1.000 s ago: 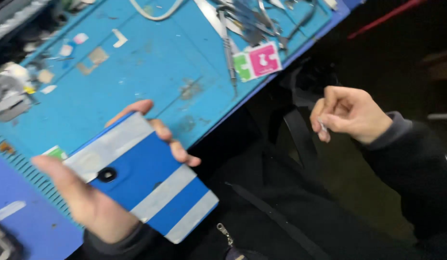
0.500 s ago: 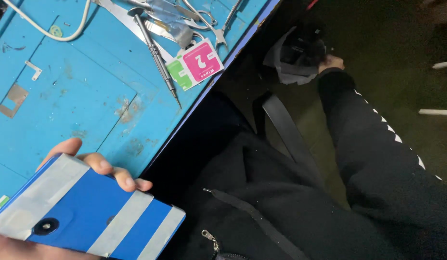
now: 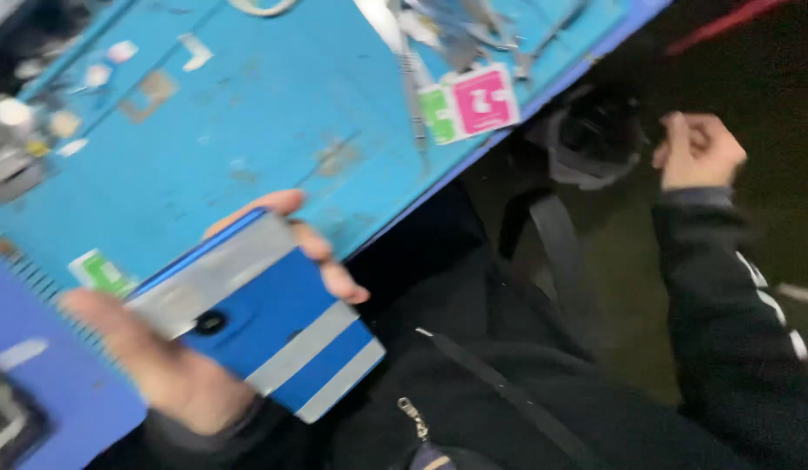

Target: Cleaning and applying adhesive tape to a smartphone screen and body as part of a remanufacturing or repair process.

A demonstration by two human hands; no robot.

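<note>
Back up comes the right hand [image 3: 695,150], fingers curled; left hand [image 3: 182,348] clamps blue-and-silver phone [image 3: 260,322] at blue mat [image 3: 247,130] edge.

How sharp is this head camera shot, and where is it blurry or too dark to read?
Head view: motion blur smears the whole frame; the left hand and the blue and grey striped phone it holds are soft-edged; the tools at the top of the blue mat streak into each other. The right hand sits closed over dim floor, anything in it unreadable; the black jacket loses detail in shadow.
</note>
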